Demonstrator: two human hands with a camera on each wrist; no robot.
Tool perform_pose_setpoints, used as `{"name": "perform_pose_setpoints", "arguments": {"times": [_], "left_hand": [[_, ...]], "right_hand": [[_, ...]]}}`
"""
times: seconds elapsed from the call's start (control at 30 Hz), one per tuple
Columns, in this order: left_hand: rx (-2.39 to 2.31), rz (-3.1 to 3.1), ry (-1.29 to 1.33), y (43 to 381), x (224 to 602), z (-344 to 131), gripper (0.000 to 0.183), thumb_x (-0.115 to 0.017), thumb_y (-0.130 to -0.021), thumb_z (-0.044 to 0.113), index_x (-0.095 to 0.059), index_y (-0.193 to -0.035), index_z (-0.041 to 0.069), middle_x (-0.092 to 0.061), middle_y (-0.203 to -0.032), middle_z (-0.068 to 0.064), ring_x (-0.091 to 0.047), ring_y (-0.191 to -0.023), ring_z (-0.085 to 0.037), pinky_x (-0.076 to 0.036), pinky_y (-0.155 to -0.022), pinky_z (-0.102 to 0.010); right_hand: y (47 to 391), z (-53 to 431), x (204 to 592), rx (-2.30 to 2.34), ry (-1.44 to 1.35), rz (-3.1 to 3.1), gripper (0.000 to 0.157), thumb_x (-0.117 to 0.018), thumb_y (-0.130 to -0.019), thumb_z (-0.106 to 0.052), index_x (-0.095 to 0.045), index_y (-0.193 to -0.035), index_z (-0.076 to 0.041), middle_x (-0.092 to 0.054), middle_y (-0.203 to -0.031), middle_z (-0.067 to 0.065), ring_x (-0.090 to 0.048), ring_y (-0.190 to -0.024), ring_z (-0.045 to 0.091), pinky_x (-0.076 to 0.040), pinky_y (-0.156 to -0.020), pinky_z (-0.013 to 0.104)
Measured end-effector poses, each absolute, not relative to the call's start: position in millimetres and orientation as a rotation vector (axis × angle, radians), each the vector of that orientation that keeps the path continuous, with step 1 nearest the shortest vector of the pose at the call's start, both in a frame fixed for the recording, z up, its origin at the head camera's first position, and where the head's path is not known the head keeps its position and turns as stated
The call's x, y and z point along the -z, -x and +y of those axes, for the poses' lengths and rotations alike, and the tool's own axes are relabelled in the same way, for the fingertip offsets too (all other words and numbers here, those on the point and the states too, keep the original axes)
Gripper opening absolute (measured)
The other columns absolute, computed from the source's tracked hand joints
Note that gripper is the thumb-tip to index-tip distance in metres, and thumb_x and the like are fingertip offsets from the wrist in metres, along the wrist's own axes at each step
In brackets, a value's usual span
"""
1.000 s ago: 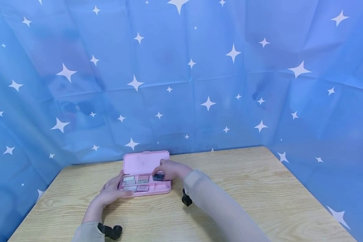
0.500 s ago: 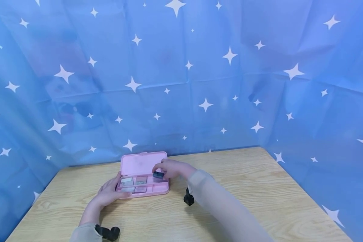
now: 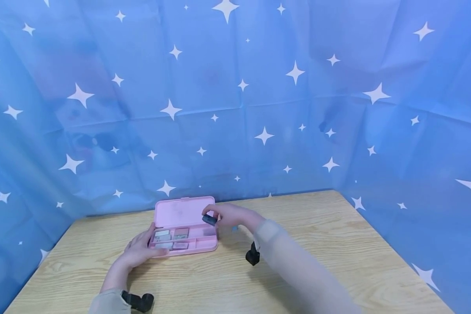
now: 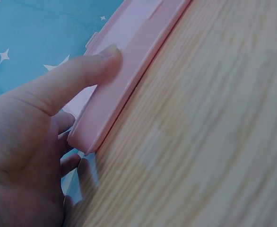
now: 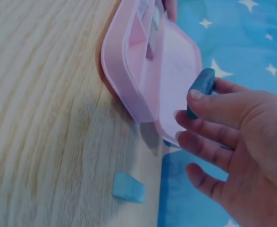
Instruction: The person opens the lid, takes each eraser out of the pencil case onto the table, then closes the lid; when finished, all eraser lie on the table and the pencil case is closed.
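A pink pencil case [image 3: 184, 211] lies with its lid up at the back of the table. My left hand [image 3: 138, 251] grips its left end, the thumb on the front wall [image 4: 129, 78] and the fingers round the corner. Several small block-shaped erasers sit in the case, among them a pink-topped one [image 3: 181, 232] and a whitish one [image 3: 162, 233]. Above the right end of the case, my right hand [image 3: 235, 215] pinches a dark teal eraser [image 5: 202, 90] between thumb and index finger. Its other fingers are loosely bent.
A light blue block [image 5: 128, 187] lies on the wooden table [image 3: 298, 235] to the right of the case, partly under my right hand. Behind the table hangs a blue cloth [image 3: 220, 144] with white stars.
My right hand has lifted the dark teal eraser out of the case's right compartment, up and slightly right. The light blue block has come into sight. The left hand keeps its hold.
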State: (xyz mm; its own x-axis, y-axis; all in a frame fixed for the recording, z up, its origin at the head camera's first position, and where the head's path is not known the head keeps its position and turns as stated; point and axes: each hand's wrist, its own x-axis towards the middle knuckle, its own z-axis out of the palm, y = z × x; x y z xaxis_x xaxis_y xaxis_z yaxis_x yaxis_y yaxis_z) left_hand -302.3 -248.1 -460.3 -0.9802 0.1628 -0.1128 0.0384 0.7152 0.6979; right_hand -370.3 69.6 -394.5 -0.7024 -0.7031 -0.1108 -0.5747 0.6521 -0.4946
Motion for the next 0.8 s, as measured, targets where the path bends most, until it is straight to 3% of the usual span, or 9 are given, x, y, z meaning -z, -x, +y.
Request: {"name": "perform_pose_setpoints", "arguments": {"times": [0.8], "left_hand": [[-1.116, 2.76, -0.177, 302, 461, -249, 0.117, -0.079, -0.076, 0.045, -0.003, -0.155, 0.004, -0.01, -0.154, -0.033, -0.003, -0.137, -0.054, 0.002, -0.106, -0.068]], "right_hand": [[359, 99, 398, 0.903, 0.961, 2.525, 0.047, -0.06, -0.096, -0.006, -0.043, -0.139, -0.008, -0.061, -0.097, 0.005, -0.058, -0.075, 0.018, -0.048, -0.065, 0.029]]}}
